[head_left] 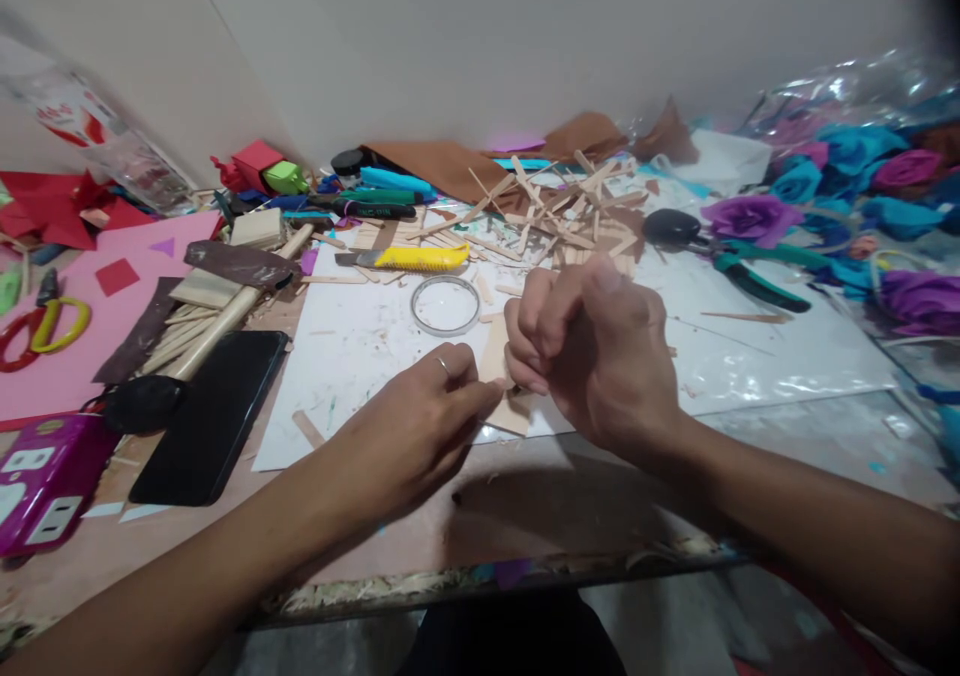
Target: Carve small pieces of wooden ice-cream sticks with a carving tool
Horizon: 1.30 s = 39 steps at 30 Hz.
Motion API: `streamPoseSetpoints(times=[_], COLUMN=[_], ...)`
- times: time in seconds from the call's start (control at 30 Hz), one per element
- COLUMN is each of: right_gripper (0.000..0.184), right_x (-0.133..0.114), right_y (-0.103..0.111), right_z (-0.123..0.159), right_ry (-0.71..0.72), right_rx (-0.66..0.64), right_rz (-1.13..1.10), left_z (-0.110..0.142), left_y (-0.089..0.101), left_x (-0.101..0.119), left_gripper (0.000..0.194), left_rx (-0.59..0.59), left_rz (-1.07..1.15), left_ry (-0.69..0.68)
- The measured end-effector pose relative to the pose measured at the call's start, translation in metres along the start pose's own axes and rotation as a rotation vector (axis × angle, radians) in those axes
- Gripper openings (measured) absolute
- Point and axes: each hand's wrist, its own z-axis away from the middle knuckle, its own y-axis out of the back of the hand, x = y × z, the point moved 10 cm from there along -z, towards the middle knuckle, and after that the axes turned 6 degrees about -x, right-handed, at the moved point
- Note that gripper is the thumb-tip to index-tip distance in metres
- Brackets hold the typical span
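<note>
Flat wood (pixel 511 416) lies between left hand (pixel 420 406) (1 ring (pixel 443 364)) and right hand (pixel 600 356).

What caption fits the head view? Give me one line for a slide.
Left hand and right hand close together at a wooden piece, yellow cutter and piled wooden sticks beyond.

two hands (pixel 420 406) (pixel 600 346), one yellow cutter (pixel 420 257), one phone (pixel 214 421), one pair of scissors (pixel 45 318)

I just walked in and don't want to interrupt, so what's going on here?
Someone is working over a white sheet. The left hand is at a thin wooden piece; the right hand is curled close beside it, so what it holds, if anything, is hidden. A yellow cutter lies beyond them, near a pile of wooden sticks.
</note>
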Motion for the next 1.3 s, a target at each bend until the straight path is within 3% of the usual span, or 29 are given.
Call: streamPoseSetpoints(times=[0.83,1.3], right_gripper=[0.059,0.058], right_x=[-0.0005,0.0075], right_y=[0.0001,0.0011], right_z=[0.0011,0.0051], right_ry=[-0.002,-0.045], right_rx=[0.001,0.031], right_rz=[-0.012,0.035], left_z=[0.0008,0.0018], left_y=[0.0030,-0.0021], left_x=[0.0056,0.0039], left_gripper=[0.020,0.020], left_rx=[0.020,-0.055], left_rz=[0.010,0.016], left_ry=[-0.017,0.012])
